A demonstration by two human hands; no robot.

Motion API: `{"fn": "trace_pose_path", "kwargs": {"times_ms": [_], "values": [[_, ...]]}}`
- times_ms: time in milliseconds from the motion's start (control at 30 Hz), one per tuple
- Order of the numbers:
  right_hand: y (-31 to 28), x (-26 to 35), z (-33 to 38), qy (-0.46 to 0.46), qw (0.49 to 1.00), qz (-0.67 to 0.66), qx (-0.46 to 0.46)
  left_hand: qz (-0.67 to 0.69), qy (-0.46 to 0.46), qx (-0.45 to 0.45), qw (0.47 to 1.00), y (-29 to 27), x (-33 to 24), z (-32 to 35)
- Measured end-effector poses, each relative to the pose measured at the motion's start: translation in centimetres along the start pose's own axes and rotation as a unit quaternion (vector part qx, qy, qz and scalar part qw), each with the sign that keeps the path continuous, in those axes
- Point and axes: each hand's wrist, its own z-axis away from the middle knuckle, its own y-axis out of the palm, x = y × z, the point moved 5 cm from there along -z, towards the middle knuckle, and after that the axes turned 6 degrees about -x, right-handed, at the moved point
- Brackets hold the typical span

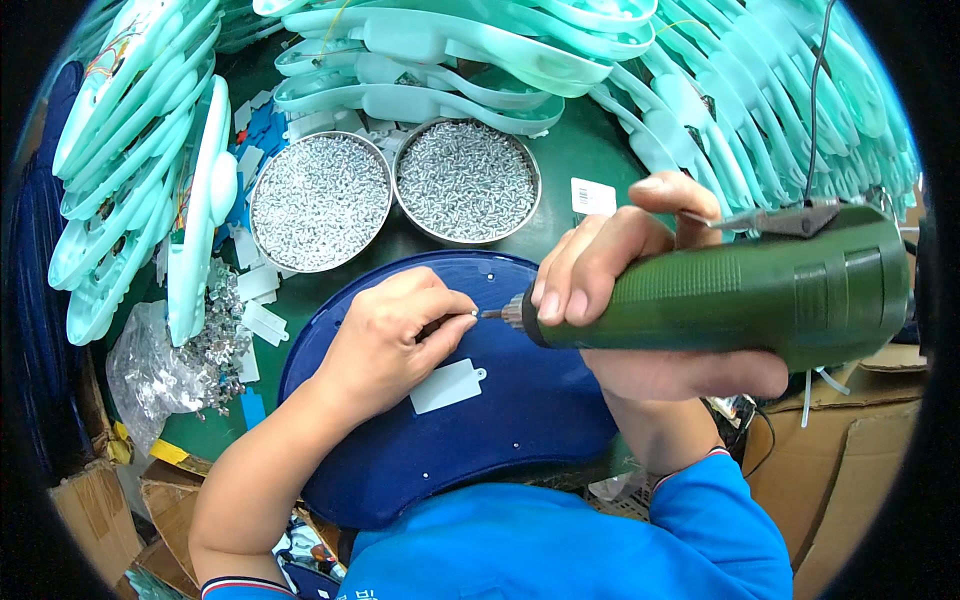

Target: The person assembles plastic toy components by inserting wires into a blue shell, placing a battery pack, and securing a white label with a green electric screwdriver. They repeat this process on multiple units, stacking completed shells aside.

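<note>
My right hand (612, 252) is wrapped round a green electric screwdriver (720, 300) with a black nose, held level with its bit toward the left. At the bit's tip my left hand (392, 330) pinches a tiny light-coloured piece, apparently a screw (474, 314); the fingers mostly hide it. Both hands are above a dark blue curved panel (380, 465) with small holes or studs near its edge. On that panel, just below my left fingers, lies a white rectangular plate with a small tab (447, 387).
Two round metal bowls of small screws (320, 200) (466, 180) stand beyond the panel. Stacked pale green plastic shells (440, 45) surround them. Loose metal parts (215, 345) and a clear plastic bag (150, 370) lie at left. Cardboard boxes (860, 470) stand at right.
</note>
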Motion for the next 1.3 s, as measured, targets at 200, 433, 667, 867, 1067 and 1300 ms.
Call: {"fn": "trace_pose_path", "kwargs": {"times_ms": [200, 433, 667, 867, 1067, 1300], "values": [[0.1, 1.3, 1.2, 0.011, 0.997, -0.06, 0.047, 0.006, -0.006, 0.01, 1.0, 0.1, -0.8, 0.6], [0.4, 1.7, 1.7, 0.031, 0.995, -0.084, 0.036, 0.014, -0.019, 0.019, 1.0, 0.1, -1.5, 1.3], [1.0, 2.1, 2.5, 0.053, 0.997, -0.047, 0.033, -0.003, -0.058, 0.069, 0.996, 0.1, -1.6, 2.5], [1.5, 1.5, 3.7, 0.118, 0.991, 0.049, 0.045, -0.097, 0.085, 0.064, 0.99, 0.2, -2.0, 3.8], [1.9, 0.9, 3.7, 0.17, 0.976, 0.115, 0.066, -0.104, 0.121, 0.057, 0.986, 0.6, -2.1, 3.8], [1.0, 0.2, 3.1, 0.169, 0.974, 0.122, 0.088, -0.123, 0.131, 0.05, 0.982, 1.1, -2.2, 3.5]]}}
